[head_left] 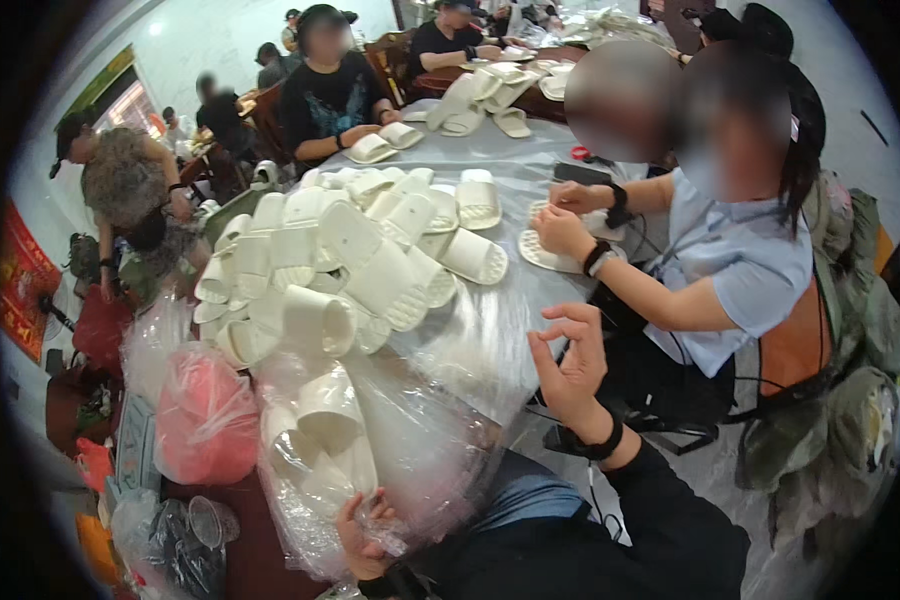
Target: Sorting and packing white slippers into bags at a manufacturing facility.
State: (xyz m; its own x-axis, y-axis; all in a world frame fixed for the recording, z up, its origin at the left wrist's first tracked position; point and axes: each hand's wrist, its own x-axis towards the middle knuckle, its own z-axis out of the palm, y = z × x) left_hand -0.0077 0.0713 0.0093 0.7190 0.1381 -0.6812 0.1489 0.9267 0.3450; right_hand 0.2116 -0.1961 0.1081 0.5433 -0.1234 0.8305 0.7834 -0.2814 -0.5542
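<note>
We judge the clear crinkled plastic bag of cream foam slippers (370, 450), lying at the surface's near edge, could slide off, since only our left hand (365, 530) is clamped on it. Our right hand (568, 365) hangs empty, fingers curled. The bag looks glossy, bulging.

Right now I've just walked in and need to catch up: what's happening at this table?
The wearer's left hand grips a clear plastic bag holding white slippers; the right hand is raised, empty. A loose slipper pile covers the table. A seated co-worker's hands rest on a slipper there.
</note>
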